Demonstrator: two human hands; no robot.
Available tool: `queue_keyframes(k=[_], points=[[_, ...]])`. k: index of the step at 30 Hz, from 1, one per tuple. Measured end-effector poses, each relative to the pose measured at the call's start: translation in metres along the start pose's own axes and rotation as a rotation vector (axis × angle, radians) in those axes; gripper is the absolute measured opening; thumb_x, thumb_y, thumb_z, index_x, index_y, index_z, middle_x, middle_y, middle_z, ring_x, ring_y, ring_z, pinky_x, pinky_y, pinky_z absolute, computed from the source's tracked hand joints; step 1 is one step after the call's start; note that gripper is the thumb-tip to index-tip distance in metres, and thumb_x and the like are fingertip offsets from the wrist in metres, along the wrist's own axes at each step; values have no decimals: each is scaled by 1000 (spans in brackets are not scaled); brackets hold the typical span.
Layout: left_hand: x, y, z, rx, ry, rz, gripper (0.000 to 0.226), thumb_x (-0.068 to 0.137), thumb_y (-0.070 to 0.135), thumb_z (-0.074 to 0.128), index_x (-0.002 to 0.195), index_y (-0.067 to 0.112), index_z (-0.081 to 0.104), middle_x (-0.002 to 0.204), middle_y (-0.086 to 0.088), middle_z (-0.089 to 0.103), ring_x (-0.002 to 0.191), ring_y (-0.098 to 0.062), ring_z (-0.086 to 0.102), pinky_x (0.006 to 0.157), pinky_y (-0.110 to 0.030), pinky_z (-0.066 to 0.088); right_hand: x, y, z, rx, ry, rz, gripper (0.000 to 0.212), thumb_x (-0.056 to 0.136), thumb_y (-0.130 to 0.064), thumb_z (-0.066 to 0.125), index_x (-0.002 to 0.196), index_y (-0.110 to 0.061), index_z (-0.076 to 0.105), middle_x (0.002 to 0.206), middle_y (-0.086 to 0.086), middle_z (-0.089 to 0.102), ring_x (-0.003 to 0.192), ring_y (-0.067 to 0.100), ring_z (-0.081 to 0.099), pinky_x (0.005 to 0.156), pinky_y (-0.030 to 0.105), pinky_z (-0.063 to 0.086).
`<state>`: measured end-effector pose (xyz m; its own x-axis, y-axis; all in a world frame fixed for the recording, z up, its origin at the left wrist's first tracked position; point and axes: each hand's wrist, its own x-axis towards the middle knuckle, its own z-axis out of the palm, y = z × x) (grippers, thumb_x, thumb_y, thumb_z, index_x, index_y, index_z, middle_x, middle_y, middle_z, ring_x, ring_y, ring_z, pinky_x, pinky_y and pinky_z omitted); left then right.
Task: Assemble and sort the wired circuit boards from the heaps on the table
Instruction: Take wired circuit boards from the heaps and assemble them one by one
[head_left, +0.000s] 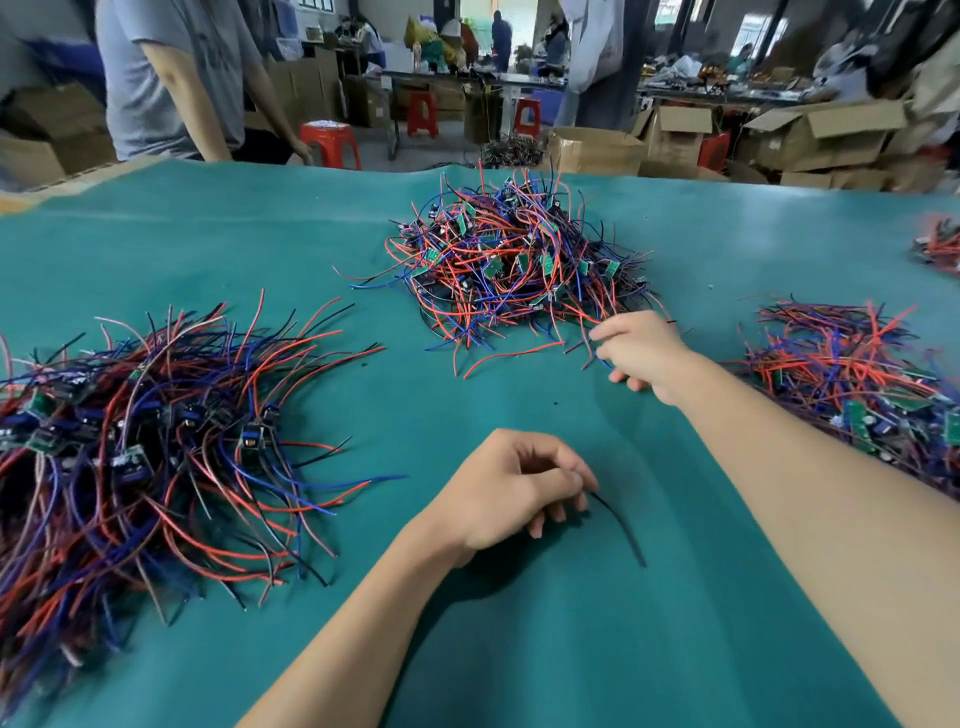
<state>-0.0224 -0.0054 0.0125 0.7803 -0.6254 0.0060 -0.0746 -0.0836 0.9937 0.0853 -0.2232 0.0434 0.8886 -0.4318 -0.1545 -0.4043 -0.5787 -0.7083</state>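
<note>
Three heaps of small circuit boards with red, blue and black wires lie on the teal table mat (519, 649). A tangled heap (509, 260) sits at the centre back, a combed heap (145, 426) on the left, another heap (857, 384) on the right. My right hand (641, 351) reaches into the near right edge of the centre heap and pinches red and blue wires there. My left hand (511, 488) rests on the mat in the middle, fingers curled, pinching one end of a loose black wire (621, 527) that trails to the right.
A fourth small bundle (940, 244) lies at the far right edge. A person in a grey shirt (171, 78) stands beyond the table's far left. Red stools (330, 143) and cardboard boxes (810, 135) stand on the floor behind.
</note>
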Motion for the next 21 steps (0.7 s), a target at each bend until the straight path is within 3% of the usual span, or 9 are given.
queue_keyframes(k=[3, 6, 10, 15, 21], points=[[-1, -1, -1, -9, 1, -8, 15, 94, -2, 57, 92, 0, 72, 74, -4, 69, 59, -10, 54, 46, -19, 43, 1, -6, 3, 163, -91, -27, 32, 99, -8, 55, 125, -23, 65, 114, 11, 62, 58, 21, 57, 44, 22, 31], [-1, -1, -2, -12, -3, -17, 15, 93, -1, 57, 91, 1, 72, 74, -2, 70, 60, -11, 54, 48, -20, 44, 4, -11, 2, 209, -91, 38, 26, 100, -12, 54, 123, -13, 63, 121, 11, 58, 59, 20, 58, 45, 24, 33], [-1, -1, -3, -40, -10, -18, 17, 94, -2, 57, 91, 3, 73, 74, -2, 69, 60, -11, 54, 49, -21, 45, 0, -7, -10, 527, -31, 71, 25, 94, -10, 63, 118, -9, 70, 116, 8, 63, 54, 14, 54, 41, 21, 31], [-1, -1, -4, -60, 8, -17, 16, 93, -4, 56, 92, -1, 72, 74, -5, 68, 60, -10, 55, 50, -20, 46, -32, 11, -28, 785, -179, 61, 20, 91, -9, 66, 109, -11, 75, 113, 6, 74, 46, 9, 47, 39, 18, 20], [0, -2, -2, -170, 75, -28, 15, 92, -10, 53, 100, -7, 66, 82, -13, 67, 62, -15, 60, 52, -21, 48, -67, 32, -23, 927, -144, -18, 23, 86, -1, 69, 107, -7, 75, 109, 11, 76, 50, 8, 49, 42, 18, 29]])
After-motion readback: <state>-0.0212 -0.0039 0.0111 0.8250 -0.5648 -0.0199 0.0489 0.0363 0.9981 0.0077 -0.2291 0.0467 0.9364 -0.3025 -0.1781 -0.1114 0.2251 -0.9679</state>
